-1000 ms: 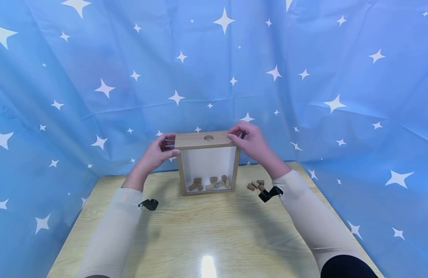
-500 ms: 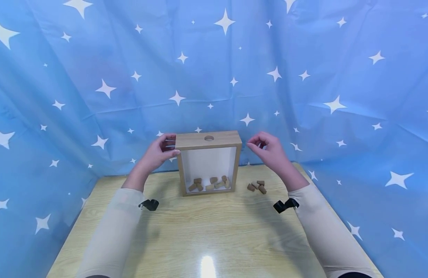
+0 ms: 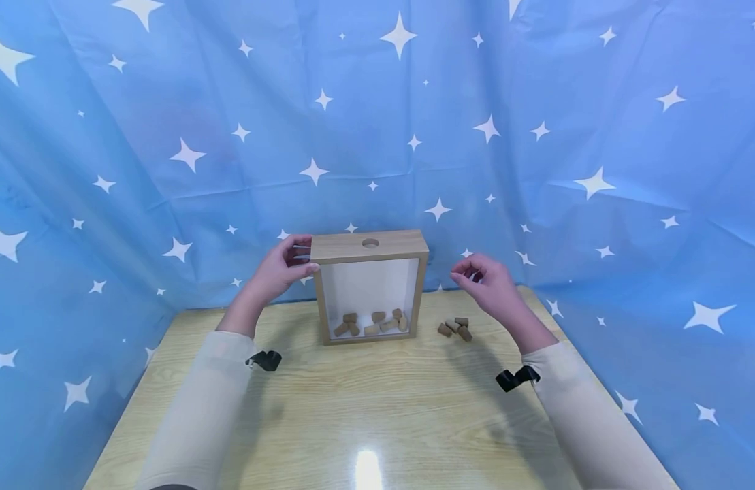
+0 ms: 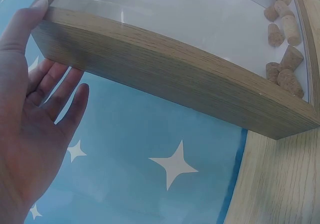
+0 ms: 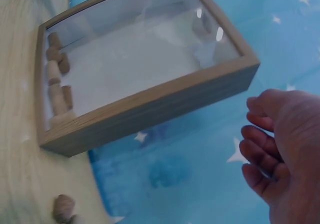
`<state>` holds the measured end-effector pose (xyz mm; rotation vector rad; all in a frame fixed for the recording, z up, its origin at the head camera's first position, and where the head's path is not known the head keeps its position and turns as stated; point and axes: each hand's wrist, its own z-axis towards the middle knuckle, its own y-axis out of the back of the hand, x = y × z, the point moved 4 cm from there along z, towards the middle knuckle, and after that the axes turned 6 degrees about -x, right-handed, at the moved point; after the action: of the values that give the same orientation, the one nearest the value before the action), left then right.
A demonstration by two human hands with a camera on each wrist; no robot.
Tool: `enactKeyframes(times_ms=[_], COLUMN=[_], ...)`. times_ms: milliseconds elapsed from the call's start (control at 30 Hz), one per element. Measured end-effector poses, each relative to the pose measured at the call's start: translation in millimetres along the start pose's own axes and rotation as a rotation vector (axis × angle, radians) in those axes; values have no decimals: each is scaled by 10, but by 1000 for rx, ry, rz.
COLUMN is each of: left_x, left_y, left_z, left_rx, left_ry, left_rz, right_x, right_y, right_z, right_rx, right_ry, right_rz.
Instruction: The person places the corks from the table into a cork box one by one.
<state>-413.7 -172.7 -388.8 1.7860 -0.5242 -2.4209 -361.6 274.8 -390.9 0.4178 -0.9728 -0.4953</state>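
Pale-grained wood frames a flat, upright, squarish box (image 3: 402, 242) with a clear front and white back, standing near the far edge of the yellowish wood-look desk (image 3: 316, 408). The left hand (image 3: 282, 267) holds its upper left corner, thumb on the front edge, fingers reaching behind the side. Apart from the box, the right hand (image 3: 489, 284) is raised off the desk, its fingers loosely curled and its thumb close to the first finger; I see nothing in its grasp. What matters is that four small brown cork stoppers (image 3: 453, 327) lie below and to the left of that hand, near the box's right side, so the right hand is clearly nearer. Their long axes differ: the rearmost lies nearly left to right, while the others slant from back left to front right. The box's pane faces the person; its round top hole (image 3: 370, 243) points upward. More corks (image 3: 378, 317) lie along its bottom at mixed angles.
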Motion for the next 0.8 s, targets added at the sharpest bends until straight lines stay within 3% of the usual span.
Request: enactKeyframes(times_ms=[267,533,800], left_x=[1,13,8], left_y=[2,-3,0], left_z=[1,1,-2], left_rx=[-1,-1,-6], left_ry=[-3,0,4], left_rz=[-2,10,14], right_x=[-326,-607,-834], right_y=[-118,-198,-288], right_z=[-155,-339,-459], right_rx=[15,41,41], right_ry=[-40,-143,-146], right_rz=[-18,-16,-15])
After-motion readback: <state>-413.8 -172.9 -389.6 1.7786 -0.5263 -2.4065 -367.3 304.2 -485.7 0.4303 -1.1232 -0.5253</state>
